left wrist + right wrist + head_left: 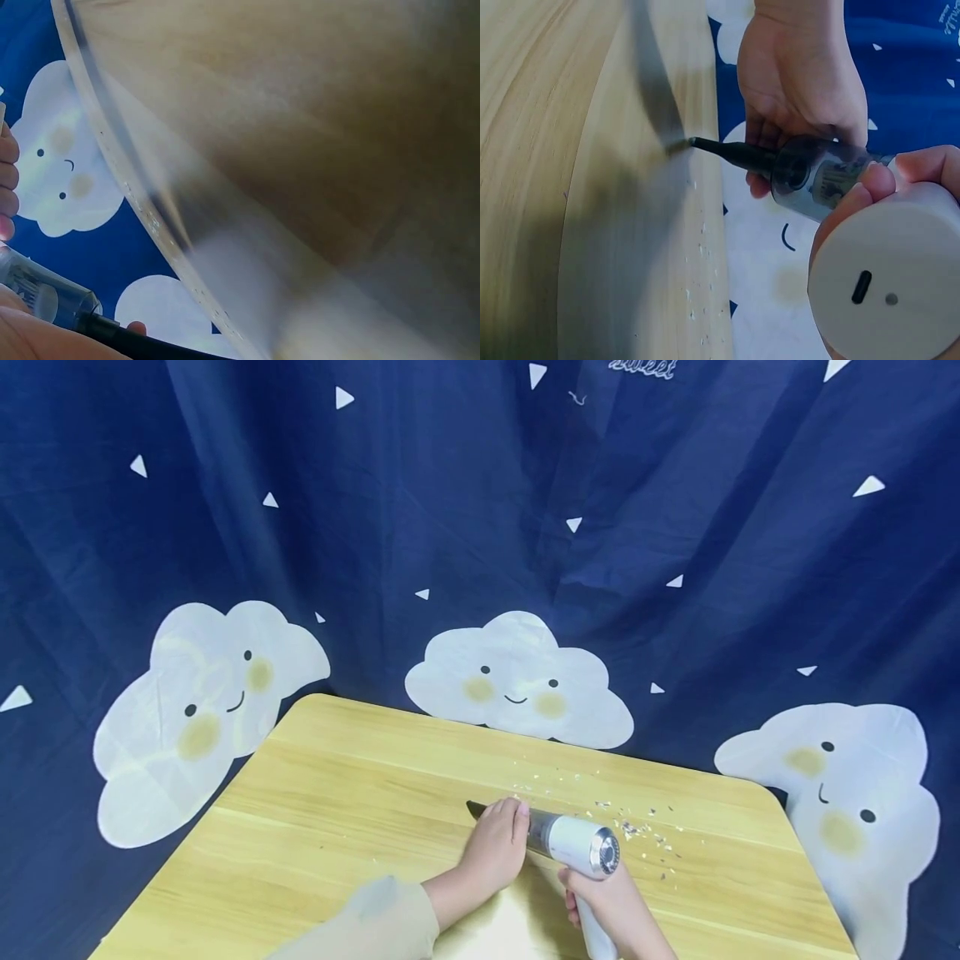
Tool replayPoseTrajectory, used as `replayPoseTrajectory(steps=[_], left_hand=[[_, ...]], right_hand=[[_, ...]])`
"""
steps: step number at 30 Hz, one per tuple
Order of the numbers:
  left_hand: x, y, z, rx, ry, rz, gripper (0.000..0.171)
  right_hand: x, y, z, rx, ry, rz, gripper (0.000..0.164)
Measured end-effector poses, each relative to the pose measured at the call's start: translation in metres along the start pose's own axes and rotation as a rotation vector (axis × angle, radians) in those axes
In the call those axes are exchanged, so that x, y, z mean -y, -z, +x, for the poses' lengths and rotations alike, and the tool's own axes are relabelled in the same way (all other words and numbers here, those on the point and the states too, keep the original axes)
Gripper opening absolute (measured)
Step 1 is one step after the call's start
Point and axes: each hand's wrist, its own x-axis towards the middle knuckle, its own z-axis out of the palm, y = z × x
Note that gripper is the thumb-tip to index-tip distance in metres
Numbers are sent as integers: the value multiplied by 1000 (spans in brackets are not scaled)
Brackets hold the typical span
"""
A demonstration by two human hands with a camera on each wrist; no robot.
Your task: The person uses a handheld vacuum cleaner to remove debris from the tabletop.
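Note:
A white handheld vacuum cleaner (573, 839) with a clear dust cup (821, 180) and a narrow black nozzle (735, 154) is held over the wooden table. My right hand (611, 902) grips its handle from below; in the right wrist view the handle's round base (885, 285) faces the camera. My left hand (495, 847) holds the front part, where cup and nozzle join, and hides much of it in the head view. A left fingertip (136, 328) shows beyond the nozzle in the left wrist view. The nozzle tip points left, close over the tabletop.
Small paper-like scraps (630, 831) lie scattered on the table (360, 760), beyond and to the right of the vacuum. Behind the table's far edge hangs a dark blue curtain (465, 485) printed with clouds and triangles.

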Motion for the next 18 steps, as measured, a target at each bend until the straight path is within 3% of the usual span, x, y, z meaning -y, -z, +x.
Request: replayPoseTrajectory(steps=[18], left_hand=[[-18, -5, -13, 75, -42, -9, 53]], right_hand=[[-6, 22, -19, 47, -27, -13, 55]])
